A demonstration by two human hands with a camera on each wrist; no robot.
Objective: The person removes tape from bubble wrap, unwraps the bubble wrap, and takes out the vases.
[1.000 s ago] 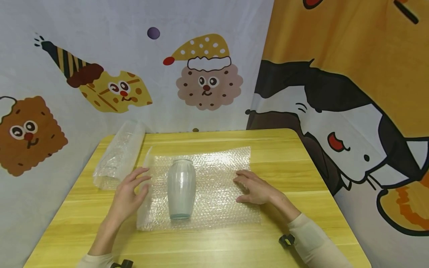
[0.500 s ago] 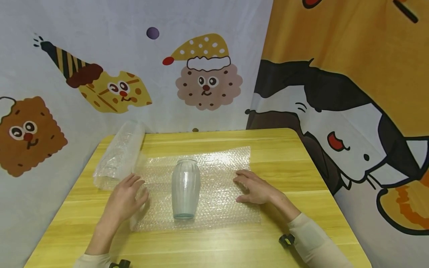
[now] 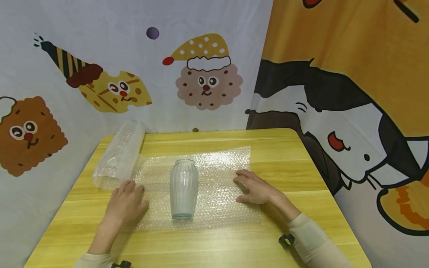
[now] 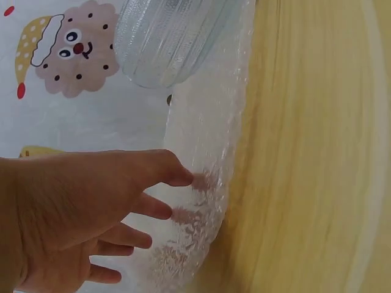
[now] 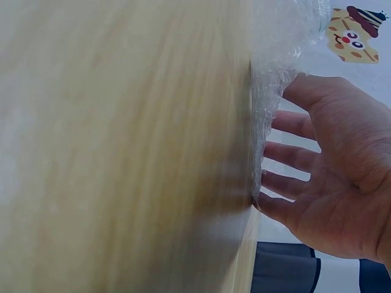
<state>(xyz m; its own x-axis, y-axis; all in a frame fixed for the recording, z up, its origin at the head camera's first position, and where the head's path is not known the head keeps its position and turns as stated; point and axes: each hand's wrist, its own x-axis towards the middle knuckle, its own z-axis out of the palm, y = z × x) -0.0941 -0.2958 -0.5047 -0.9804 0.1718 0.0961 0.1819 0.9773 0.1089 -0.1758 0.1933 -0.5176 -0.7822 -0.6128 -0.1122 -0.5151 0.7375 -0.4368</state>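
Note:
A pale ribbed glass vase (image 3: 184,189) lies on its side on a flat sheet of bubble wrap (image 3: 218,201), its mouth toward the back. My left hand (image 3: 124,203) is at the sheet's left edge, fingers spread and lightly bent. In the left wrist view its fingertips touch the wrap, with the vase (image 4: 174,43) farther off. At the opposite edge, my right hand (image 3: 256,189) rests its spread fingertips on the sheet. The right wrist view shows those fingers reaching the edge of the wrap (image 5: 266,104), with nothing gripped.
A loose roll of bubble wrap (image 3: 118,156) lies at the back left of the wooden table (image 3: 214,249), close to my left hand. Behind the table hangs a printed cartoon curtain (image 3: 134,56).
My left hand has come down and toward me, and the sheet's raised left edge now lies flat. The vase rolled slightly right, then back a little. My right hand stays still.

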